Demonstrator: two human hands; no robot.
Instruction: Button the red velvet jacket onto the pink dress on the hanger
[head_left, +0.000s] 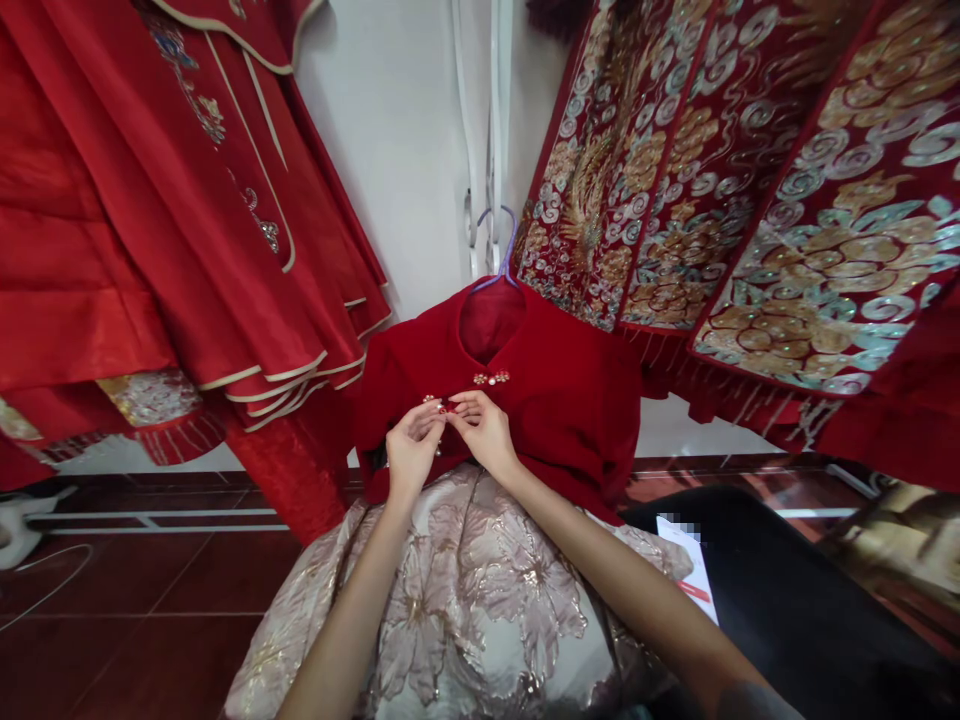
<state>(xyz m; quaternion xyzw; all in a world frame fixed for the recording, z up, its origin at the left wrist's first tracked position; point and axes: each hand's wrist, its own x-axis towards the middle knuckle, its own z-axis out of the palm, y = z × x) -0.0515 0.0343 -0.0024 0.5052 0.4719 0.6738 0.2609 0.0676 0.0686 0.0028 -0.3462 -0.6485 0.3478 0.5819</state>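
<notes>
Two hands (411,445) (486,435) pinch red jacket (574,400); white wall (397,130), dark tiled floor (187,585).

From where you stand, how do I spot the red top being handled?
Find the white wall between hanging red clothes. Lower down, the left hand and right hand pinch the red top. Unlike its neighbours, it shows a purple hanger poking out above.
</notes>
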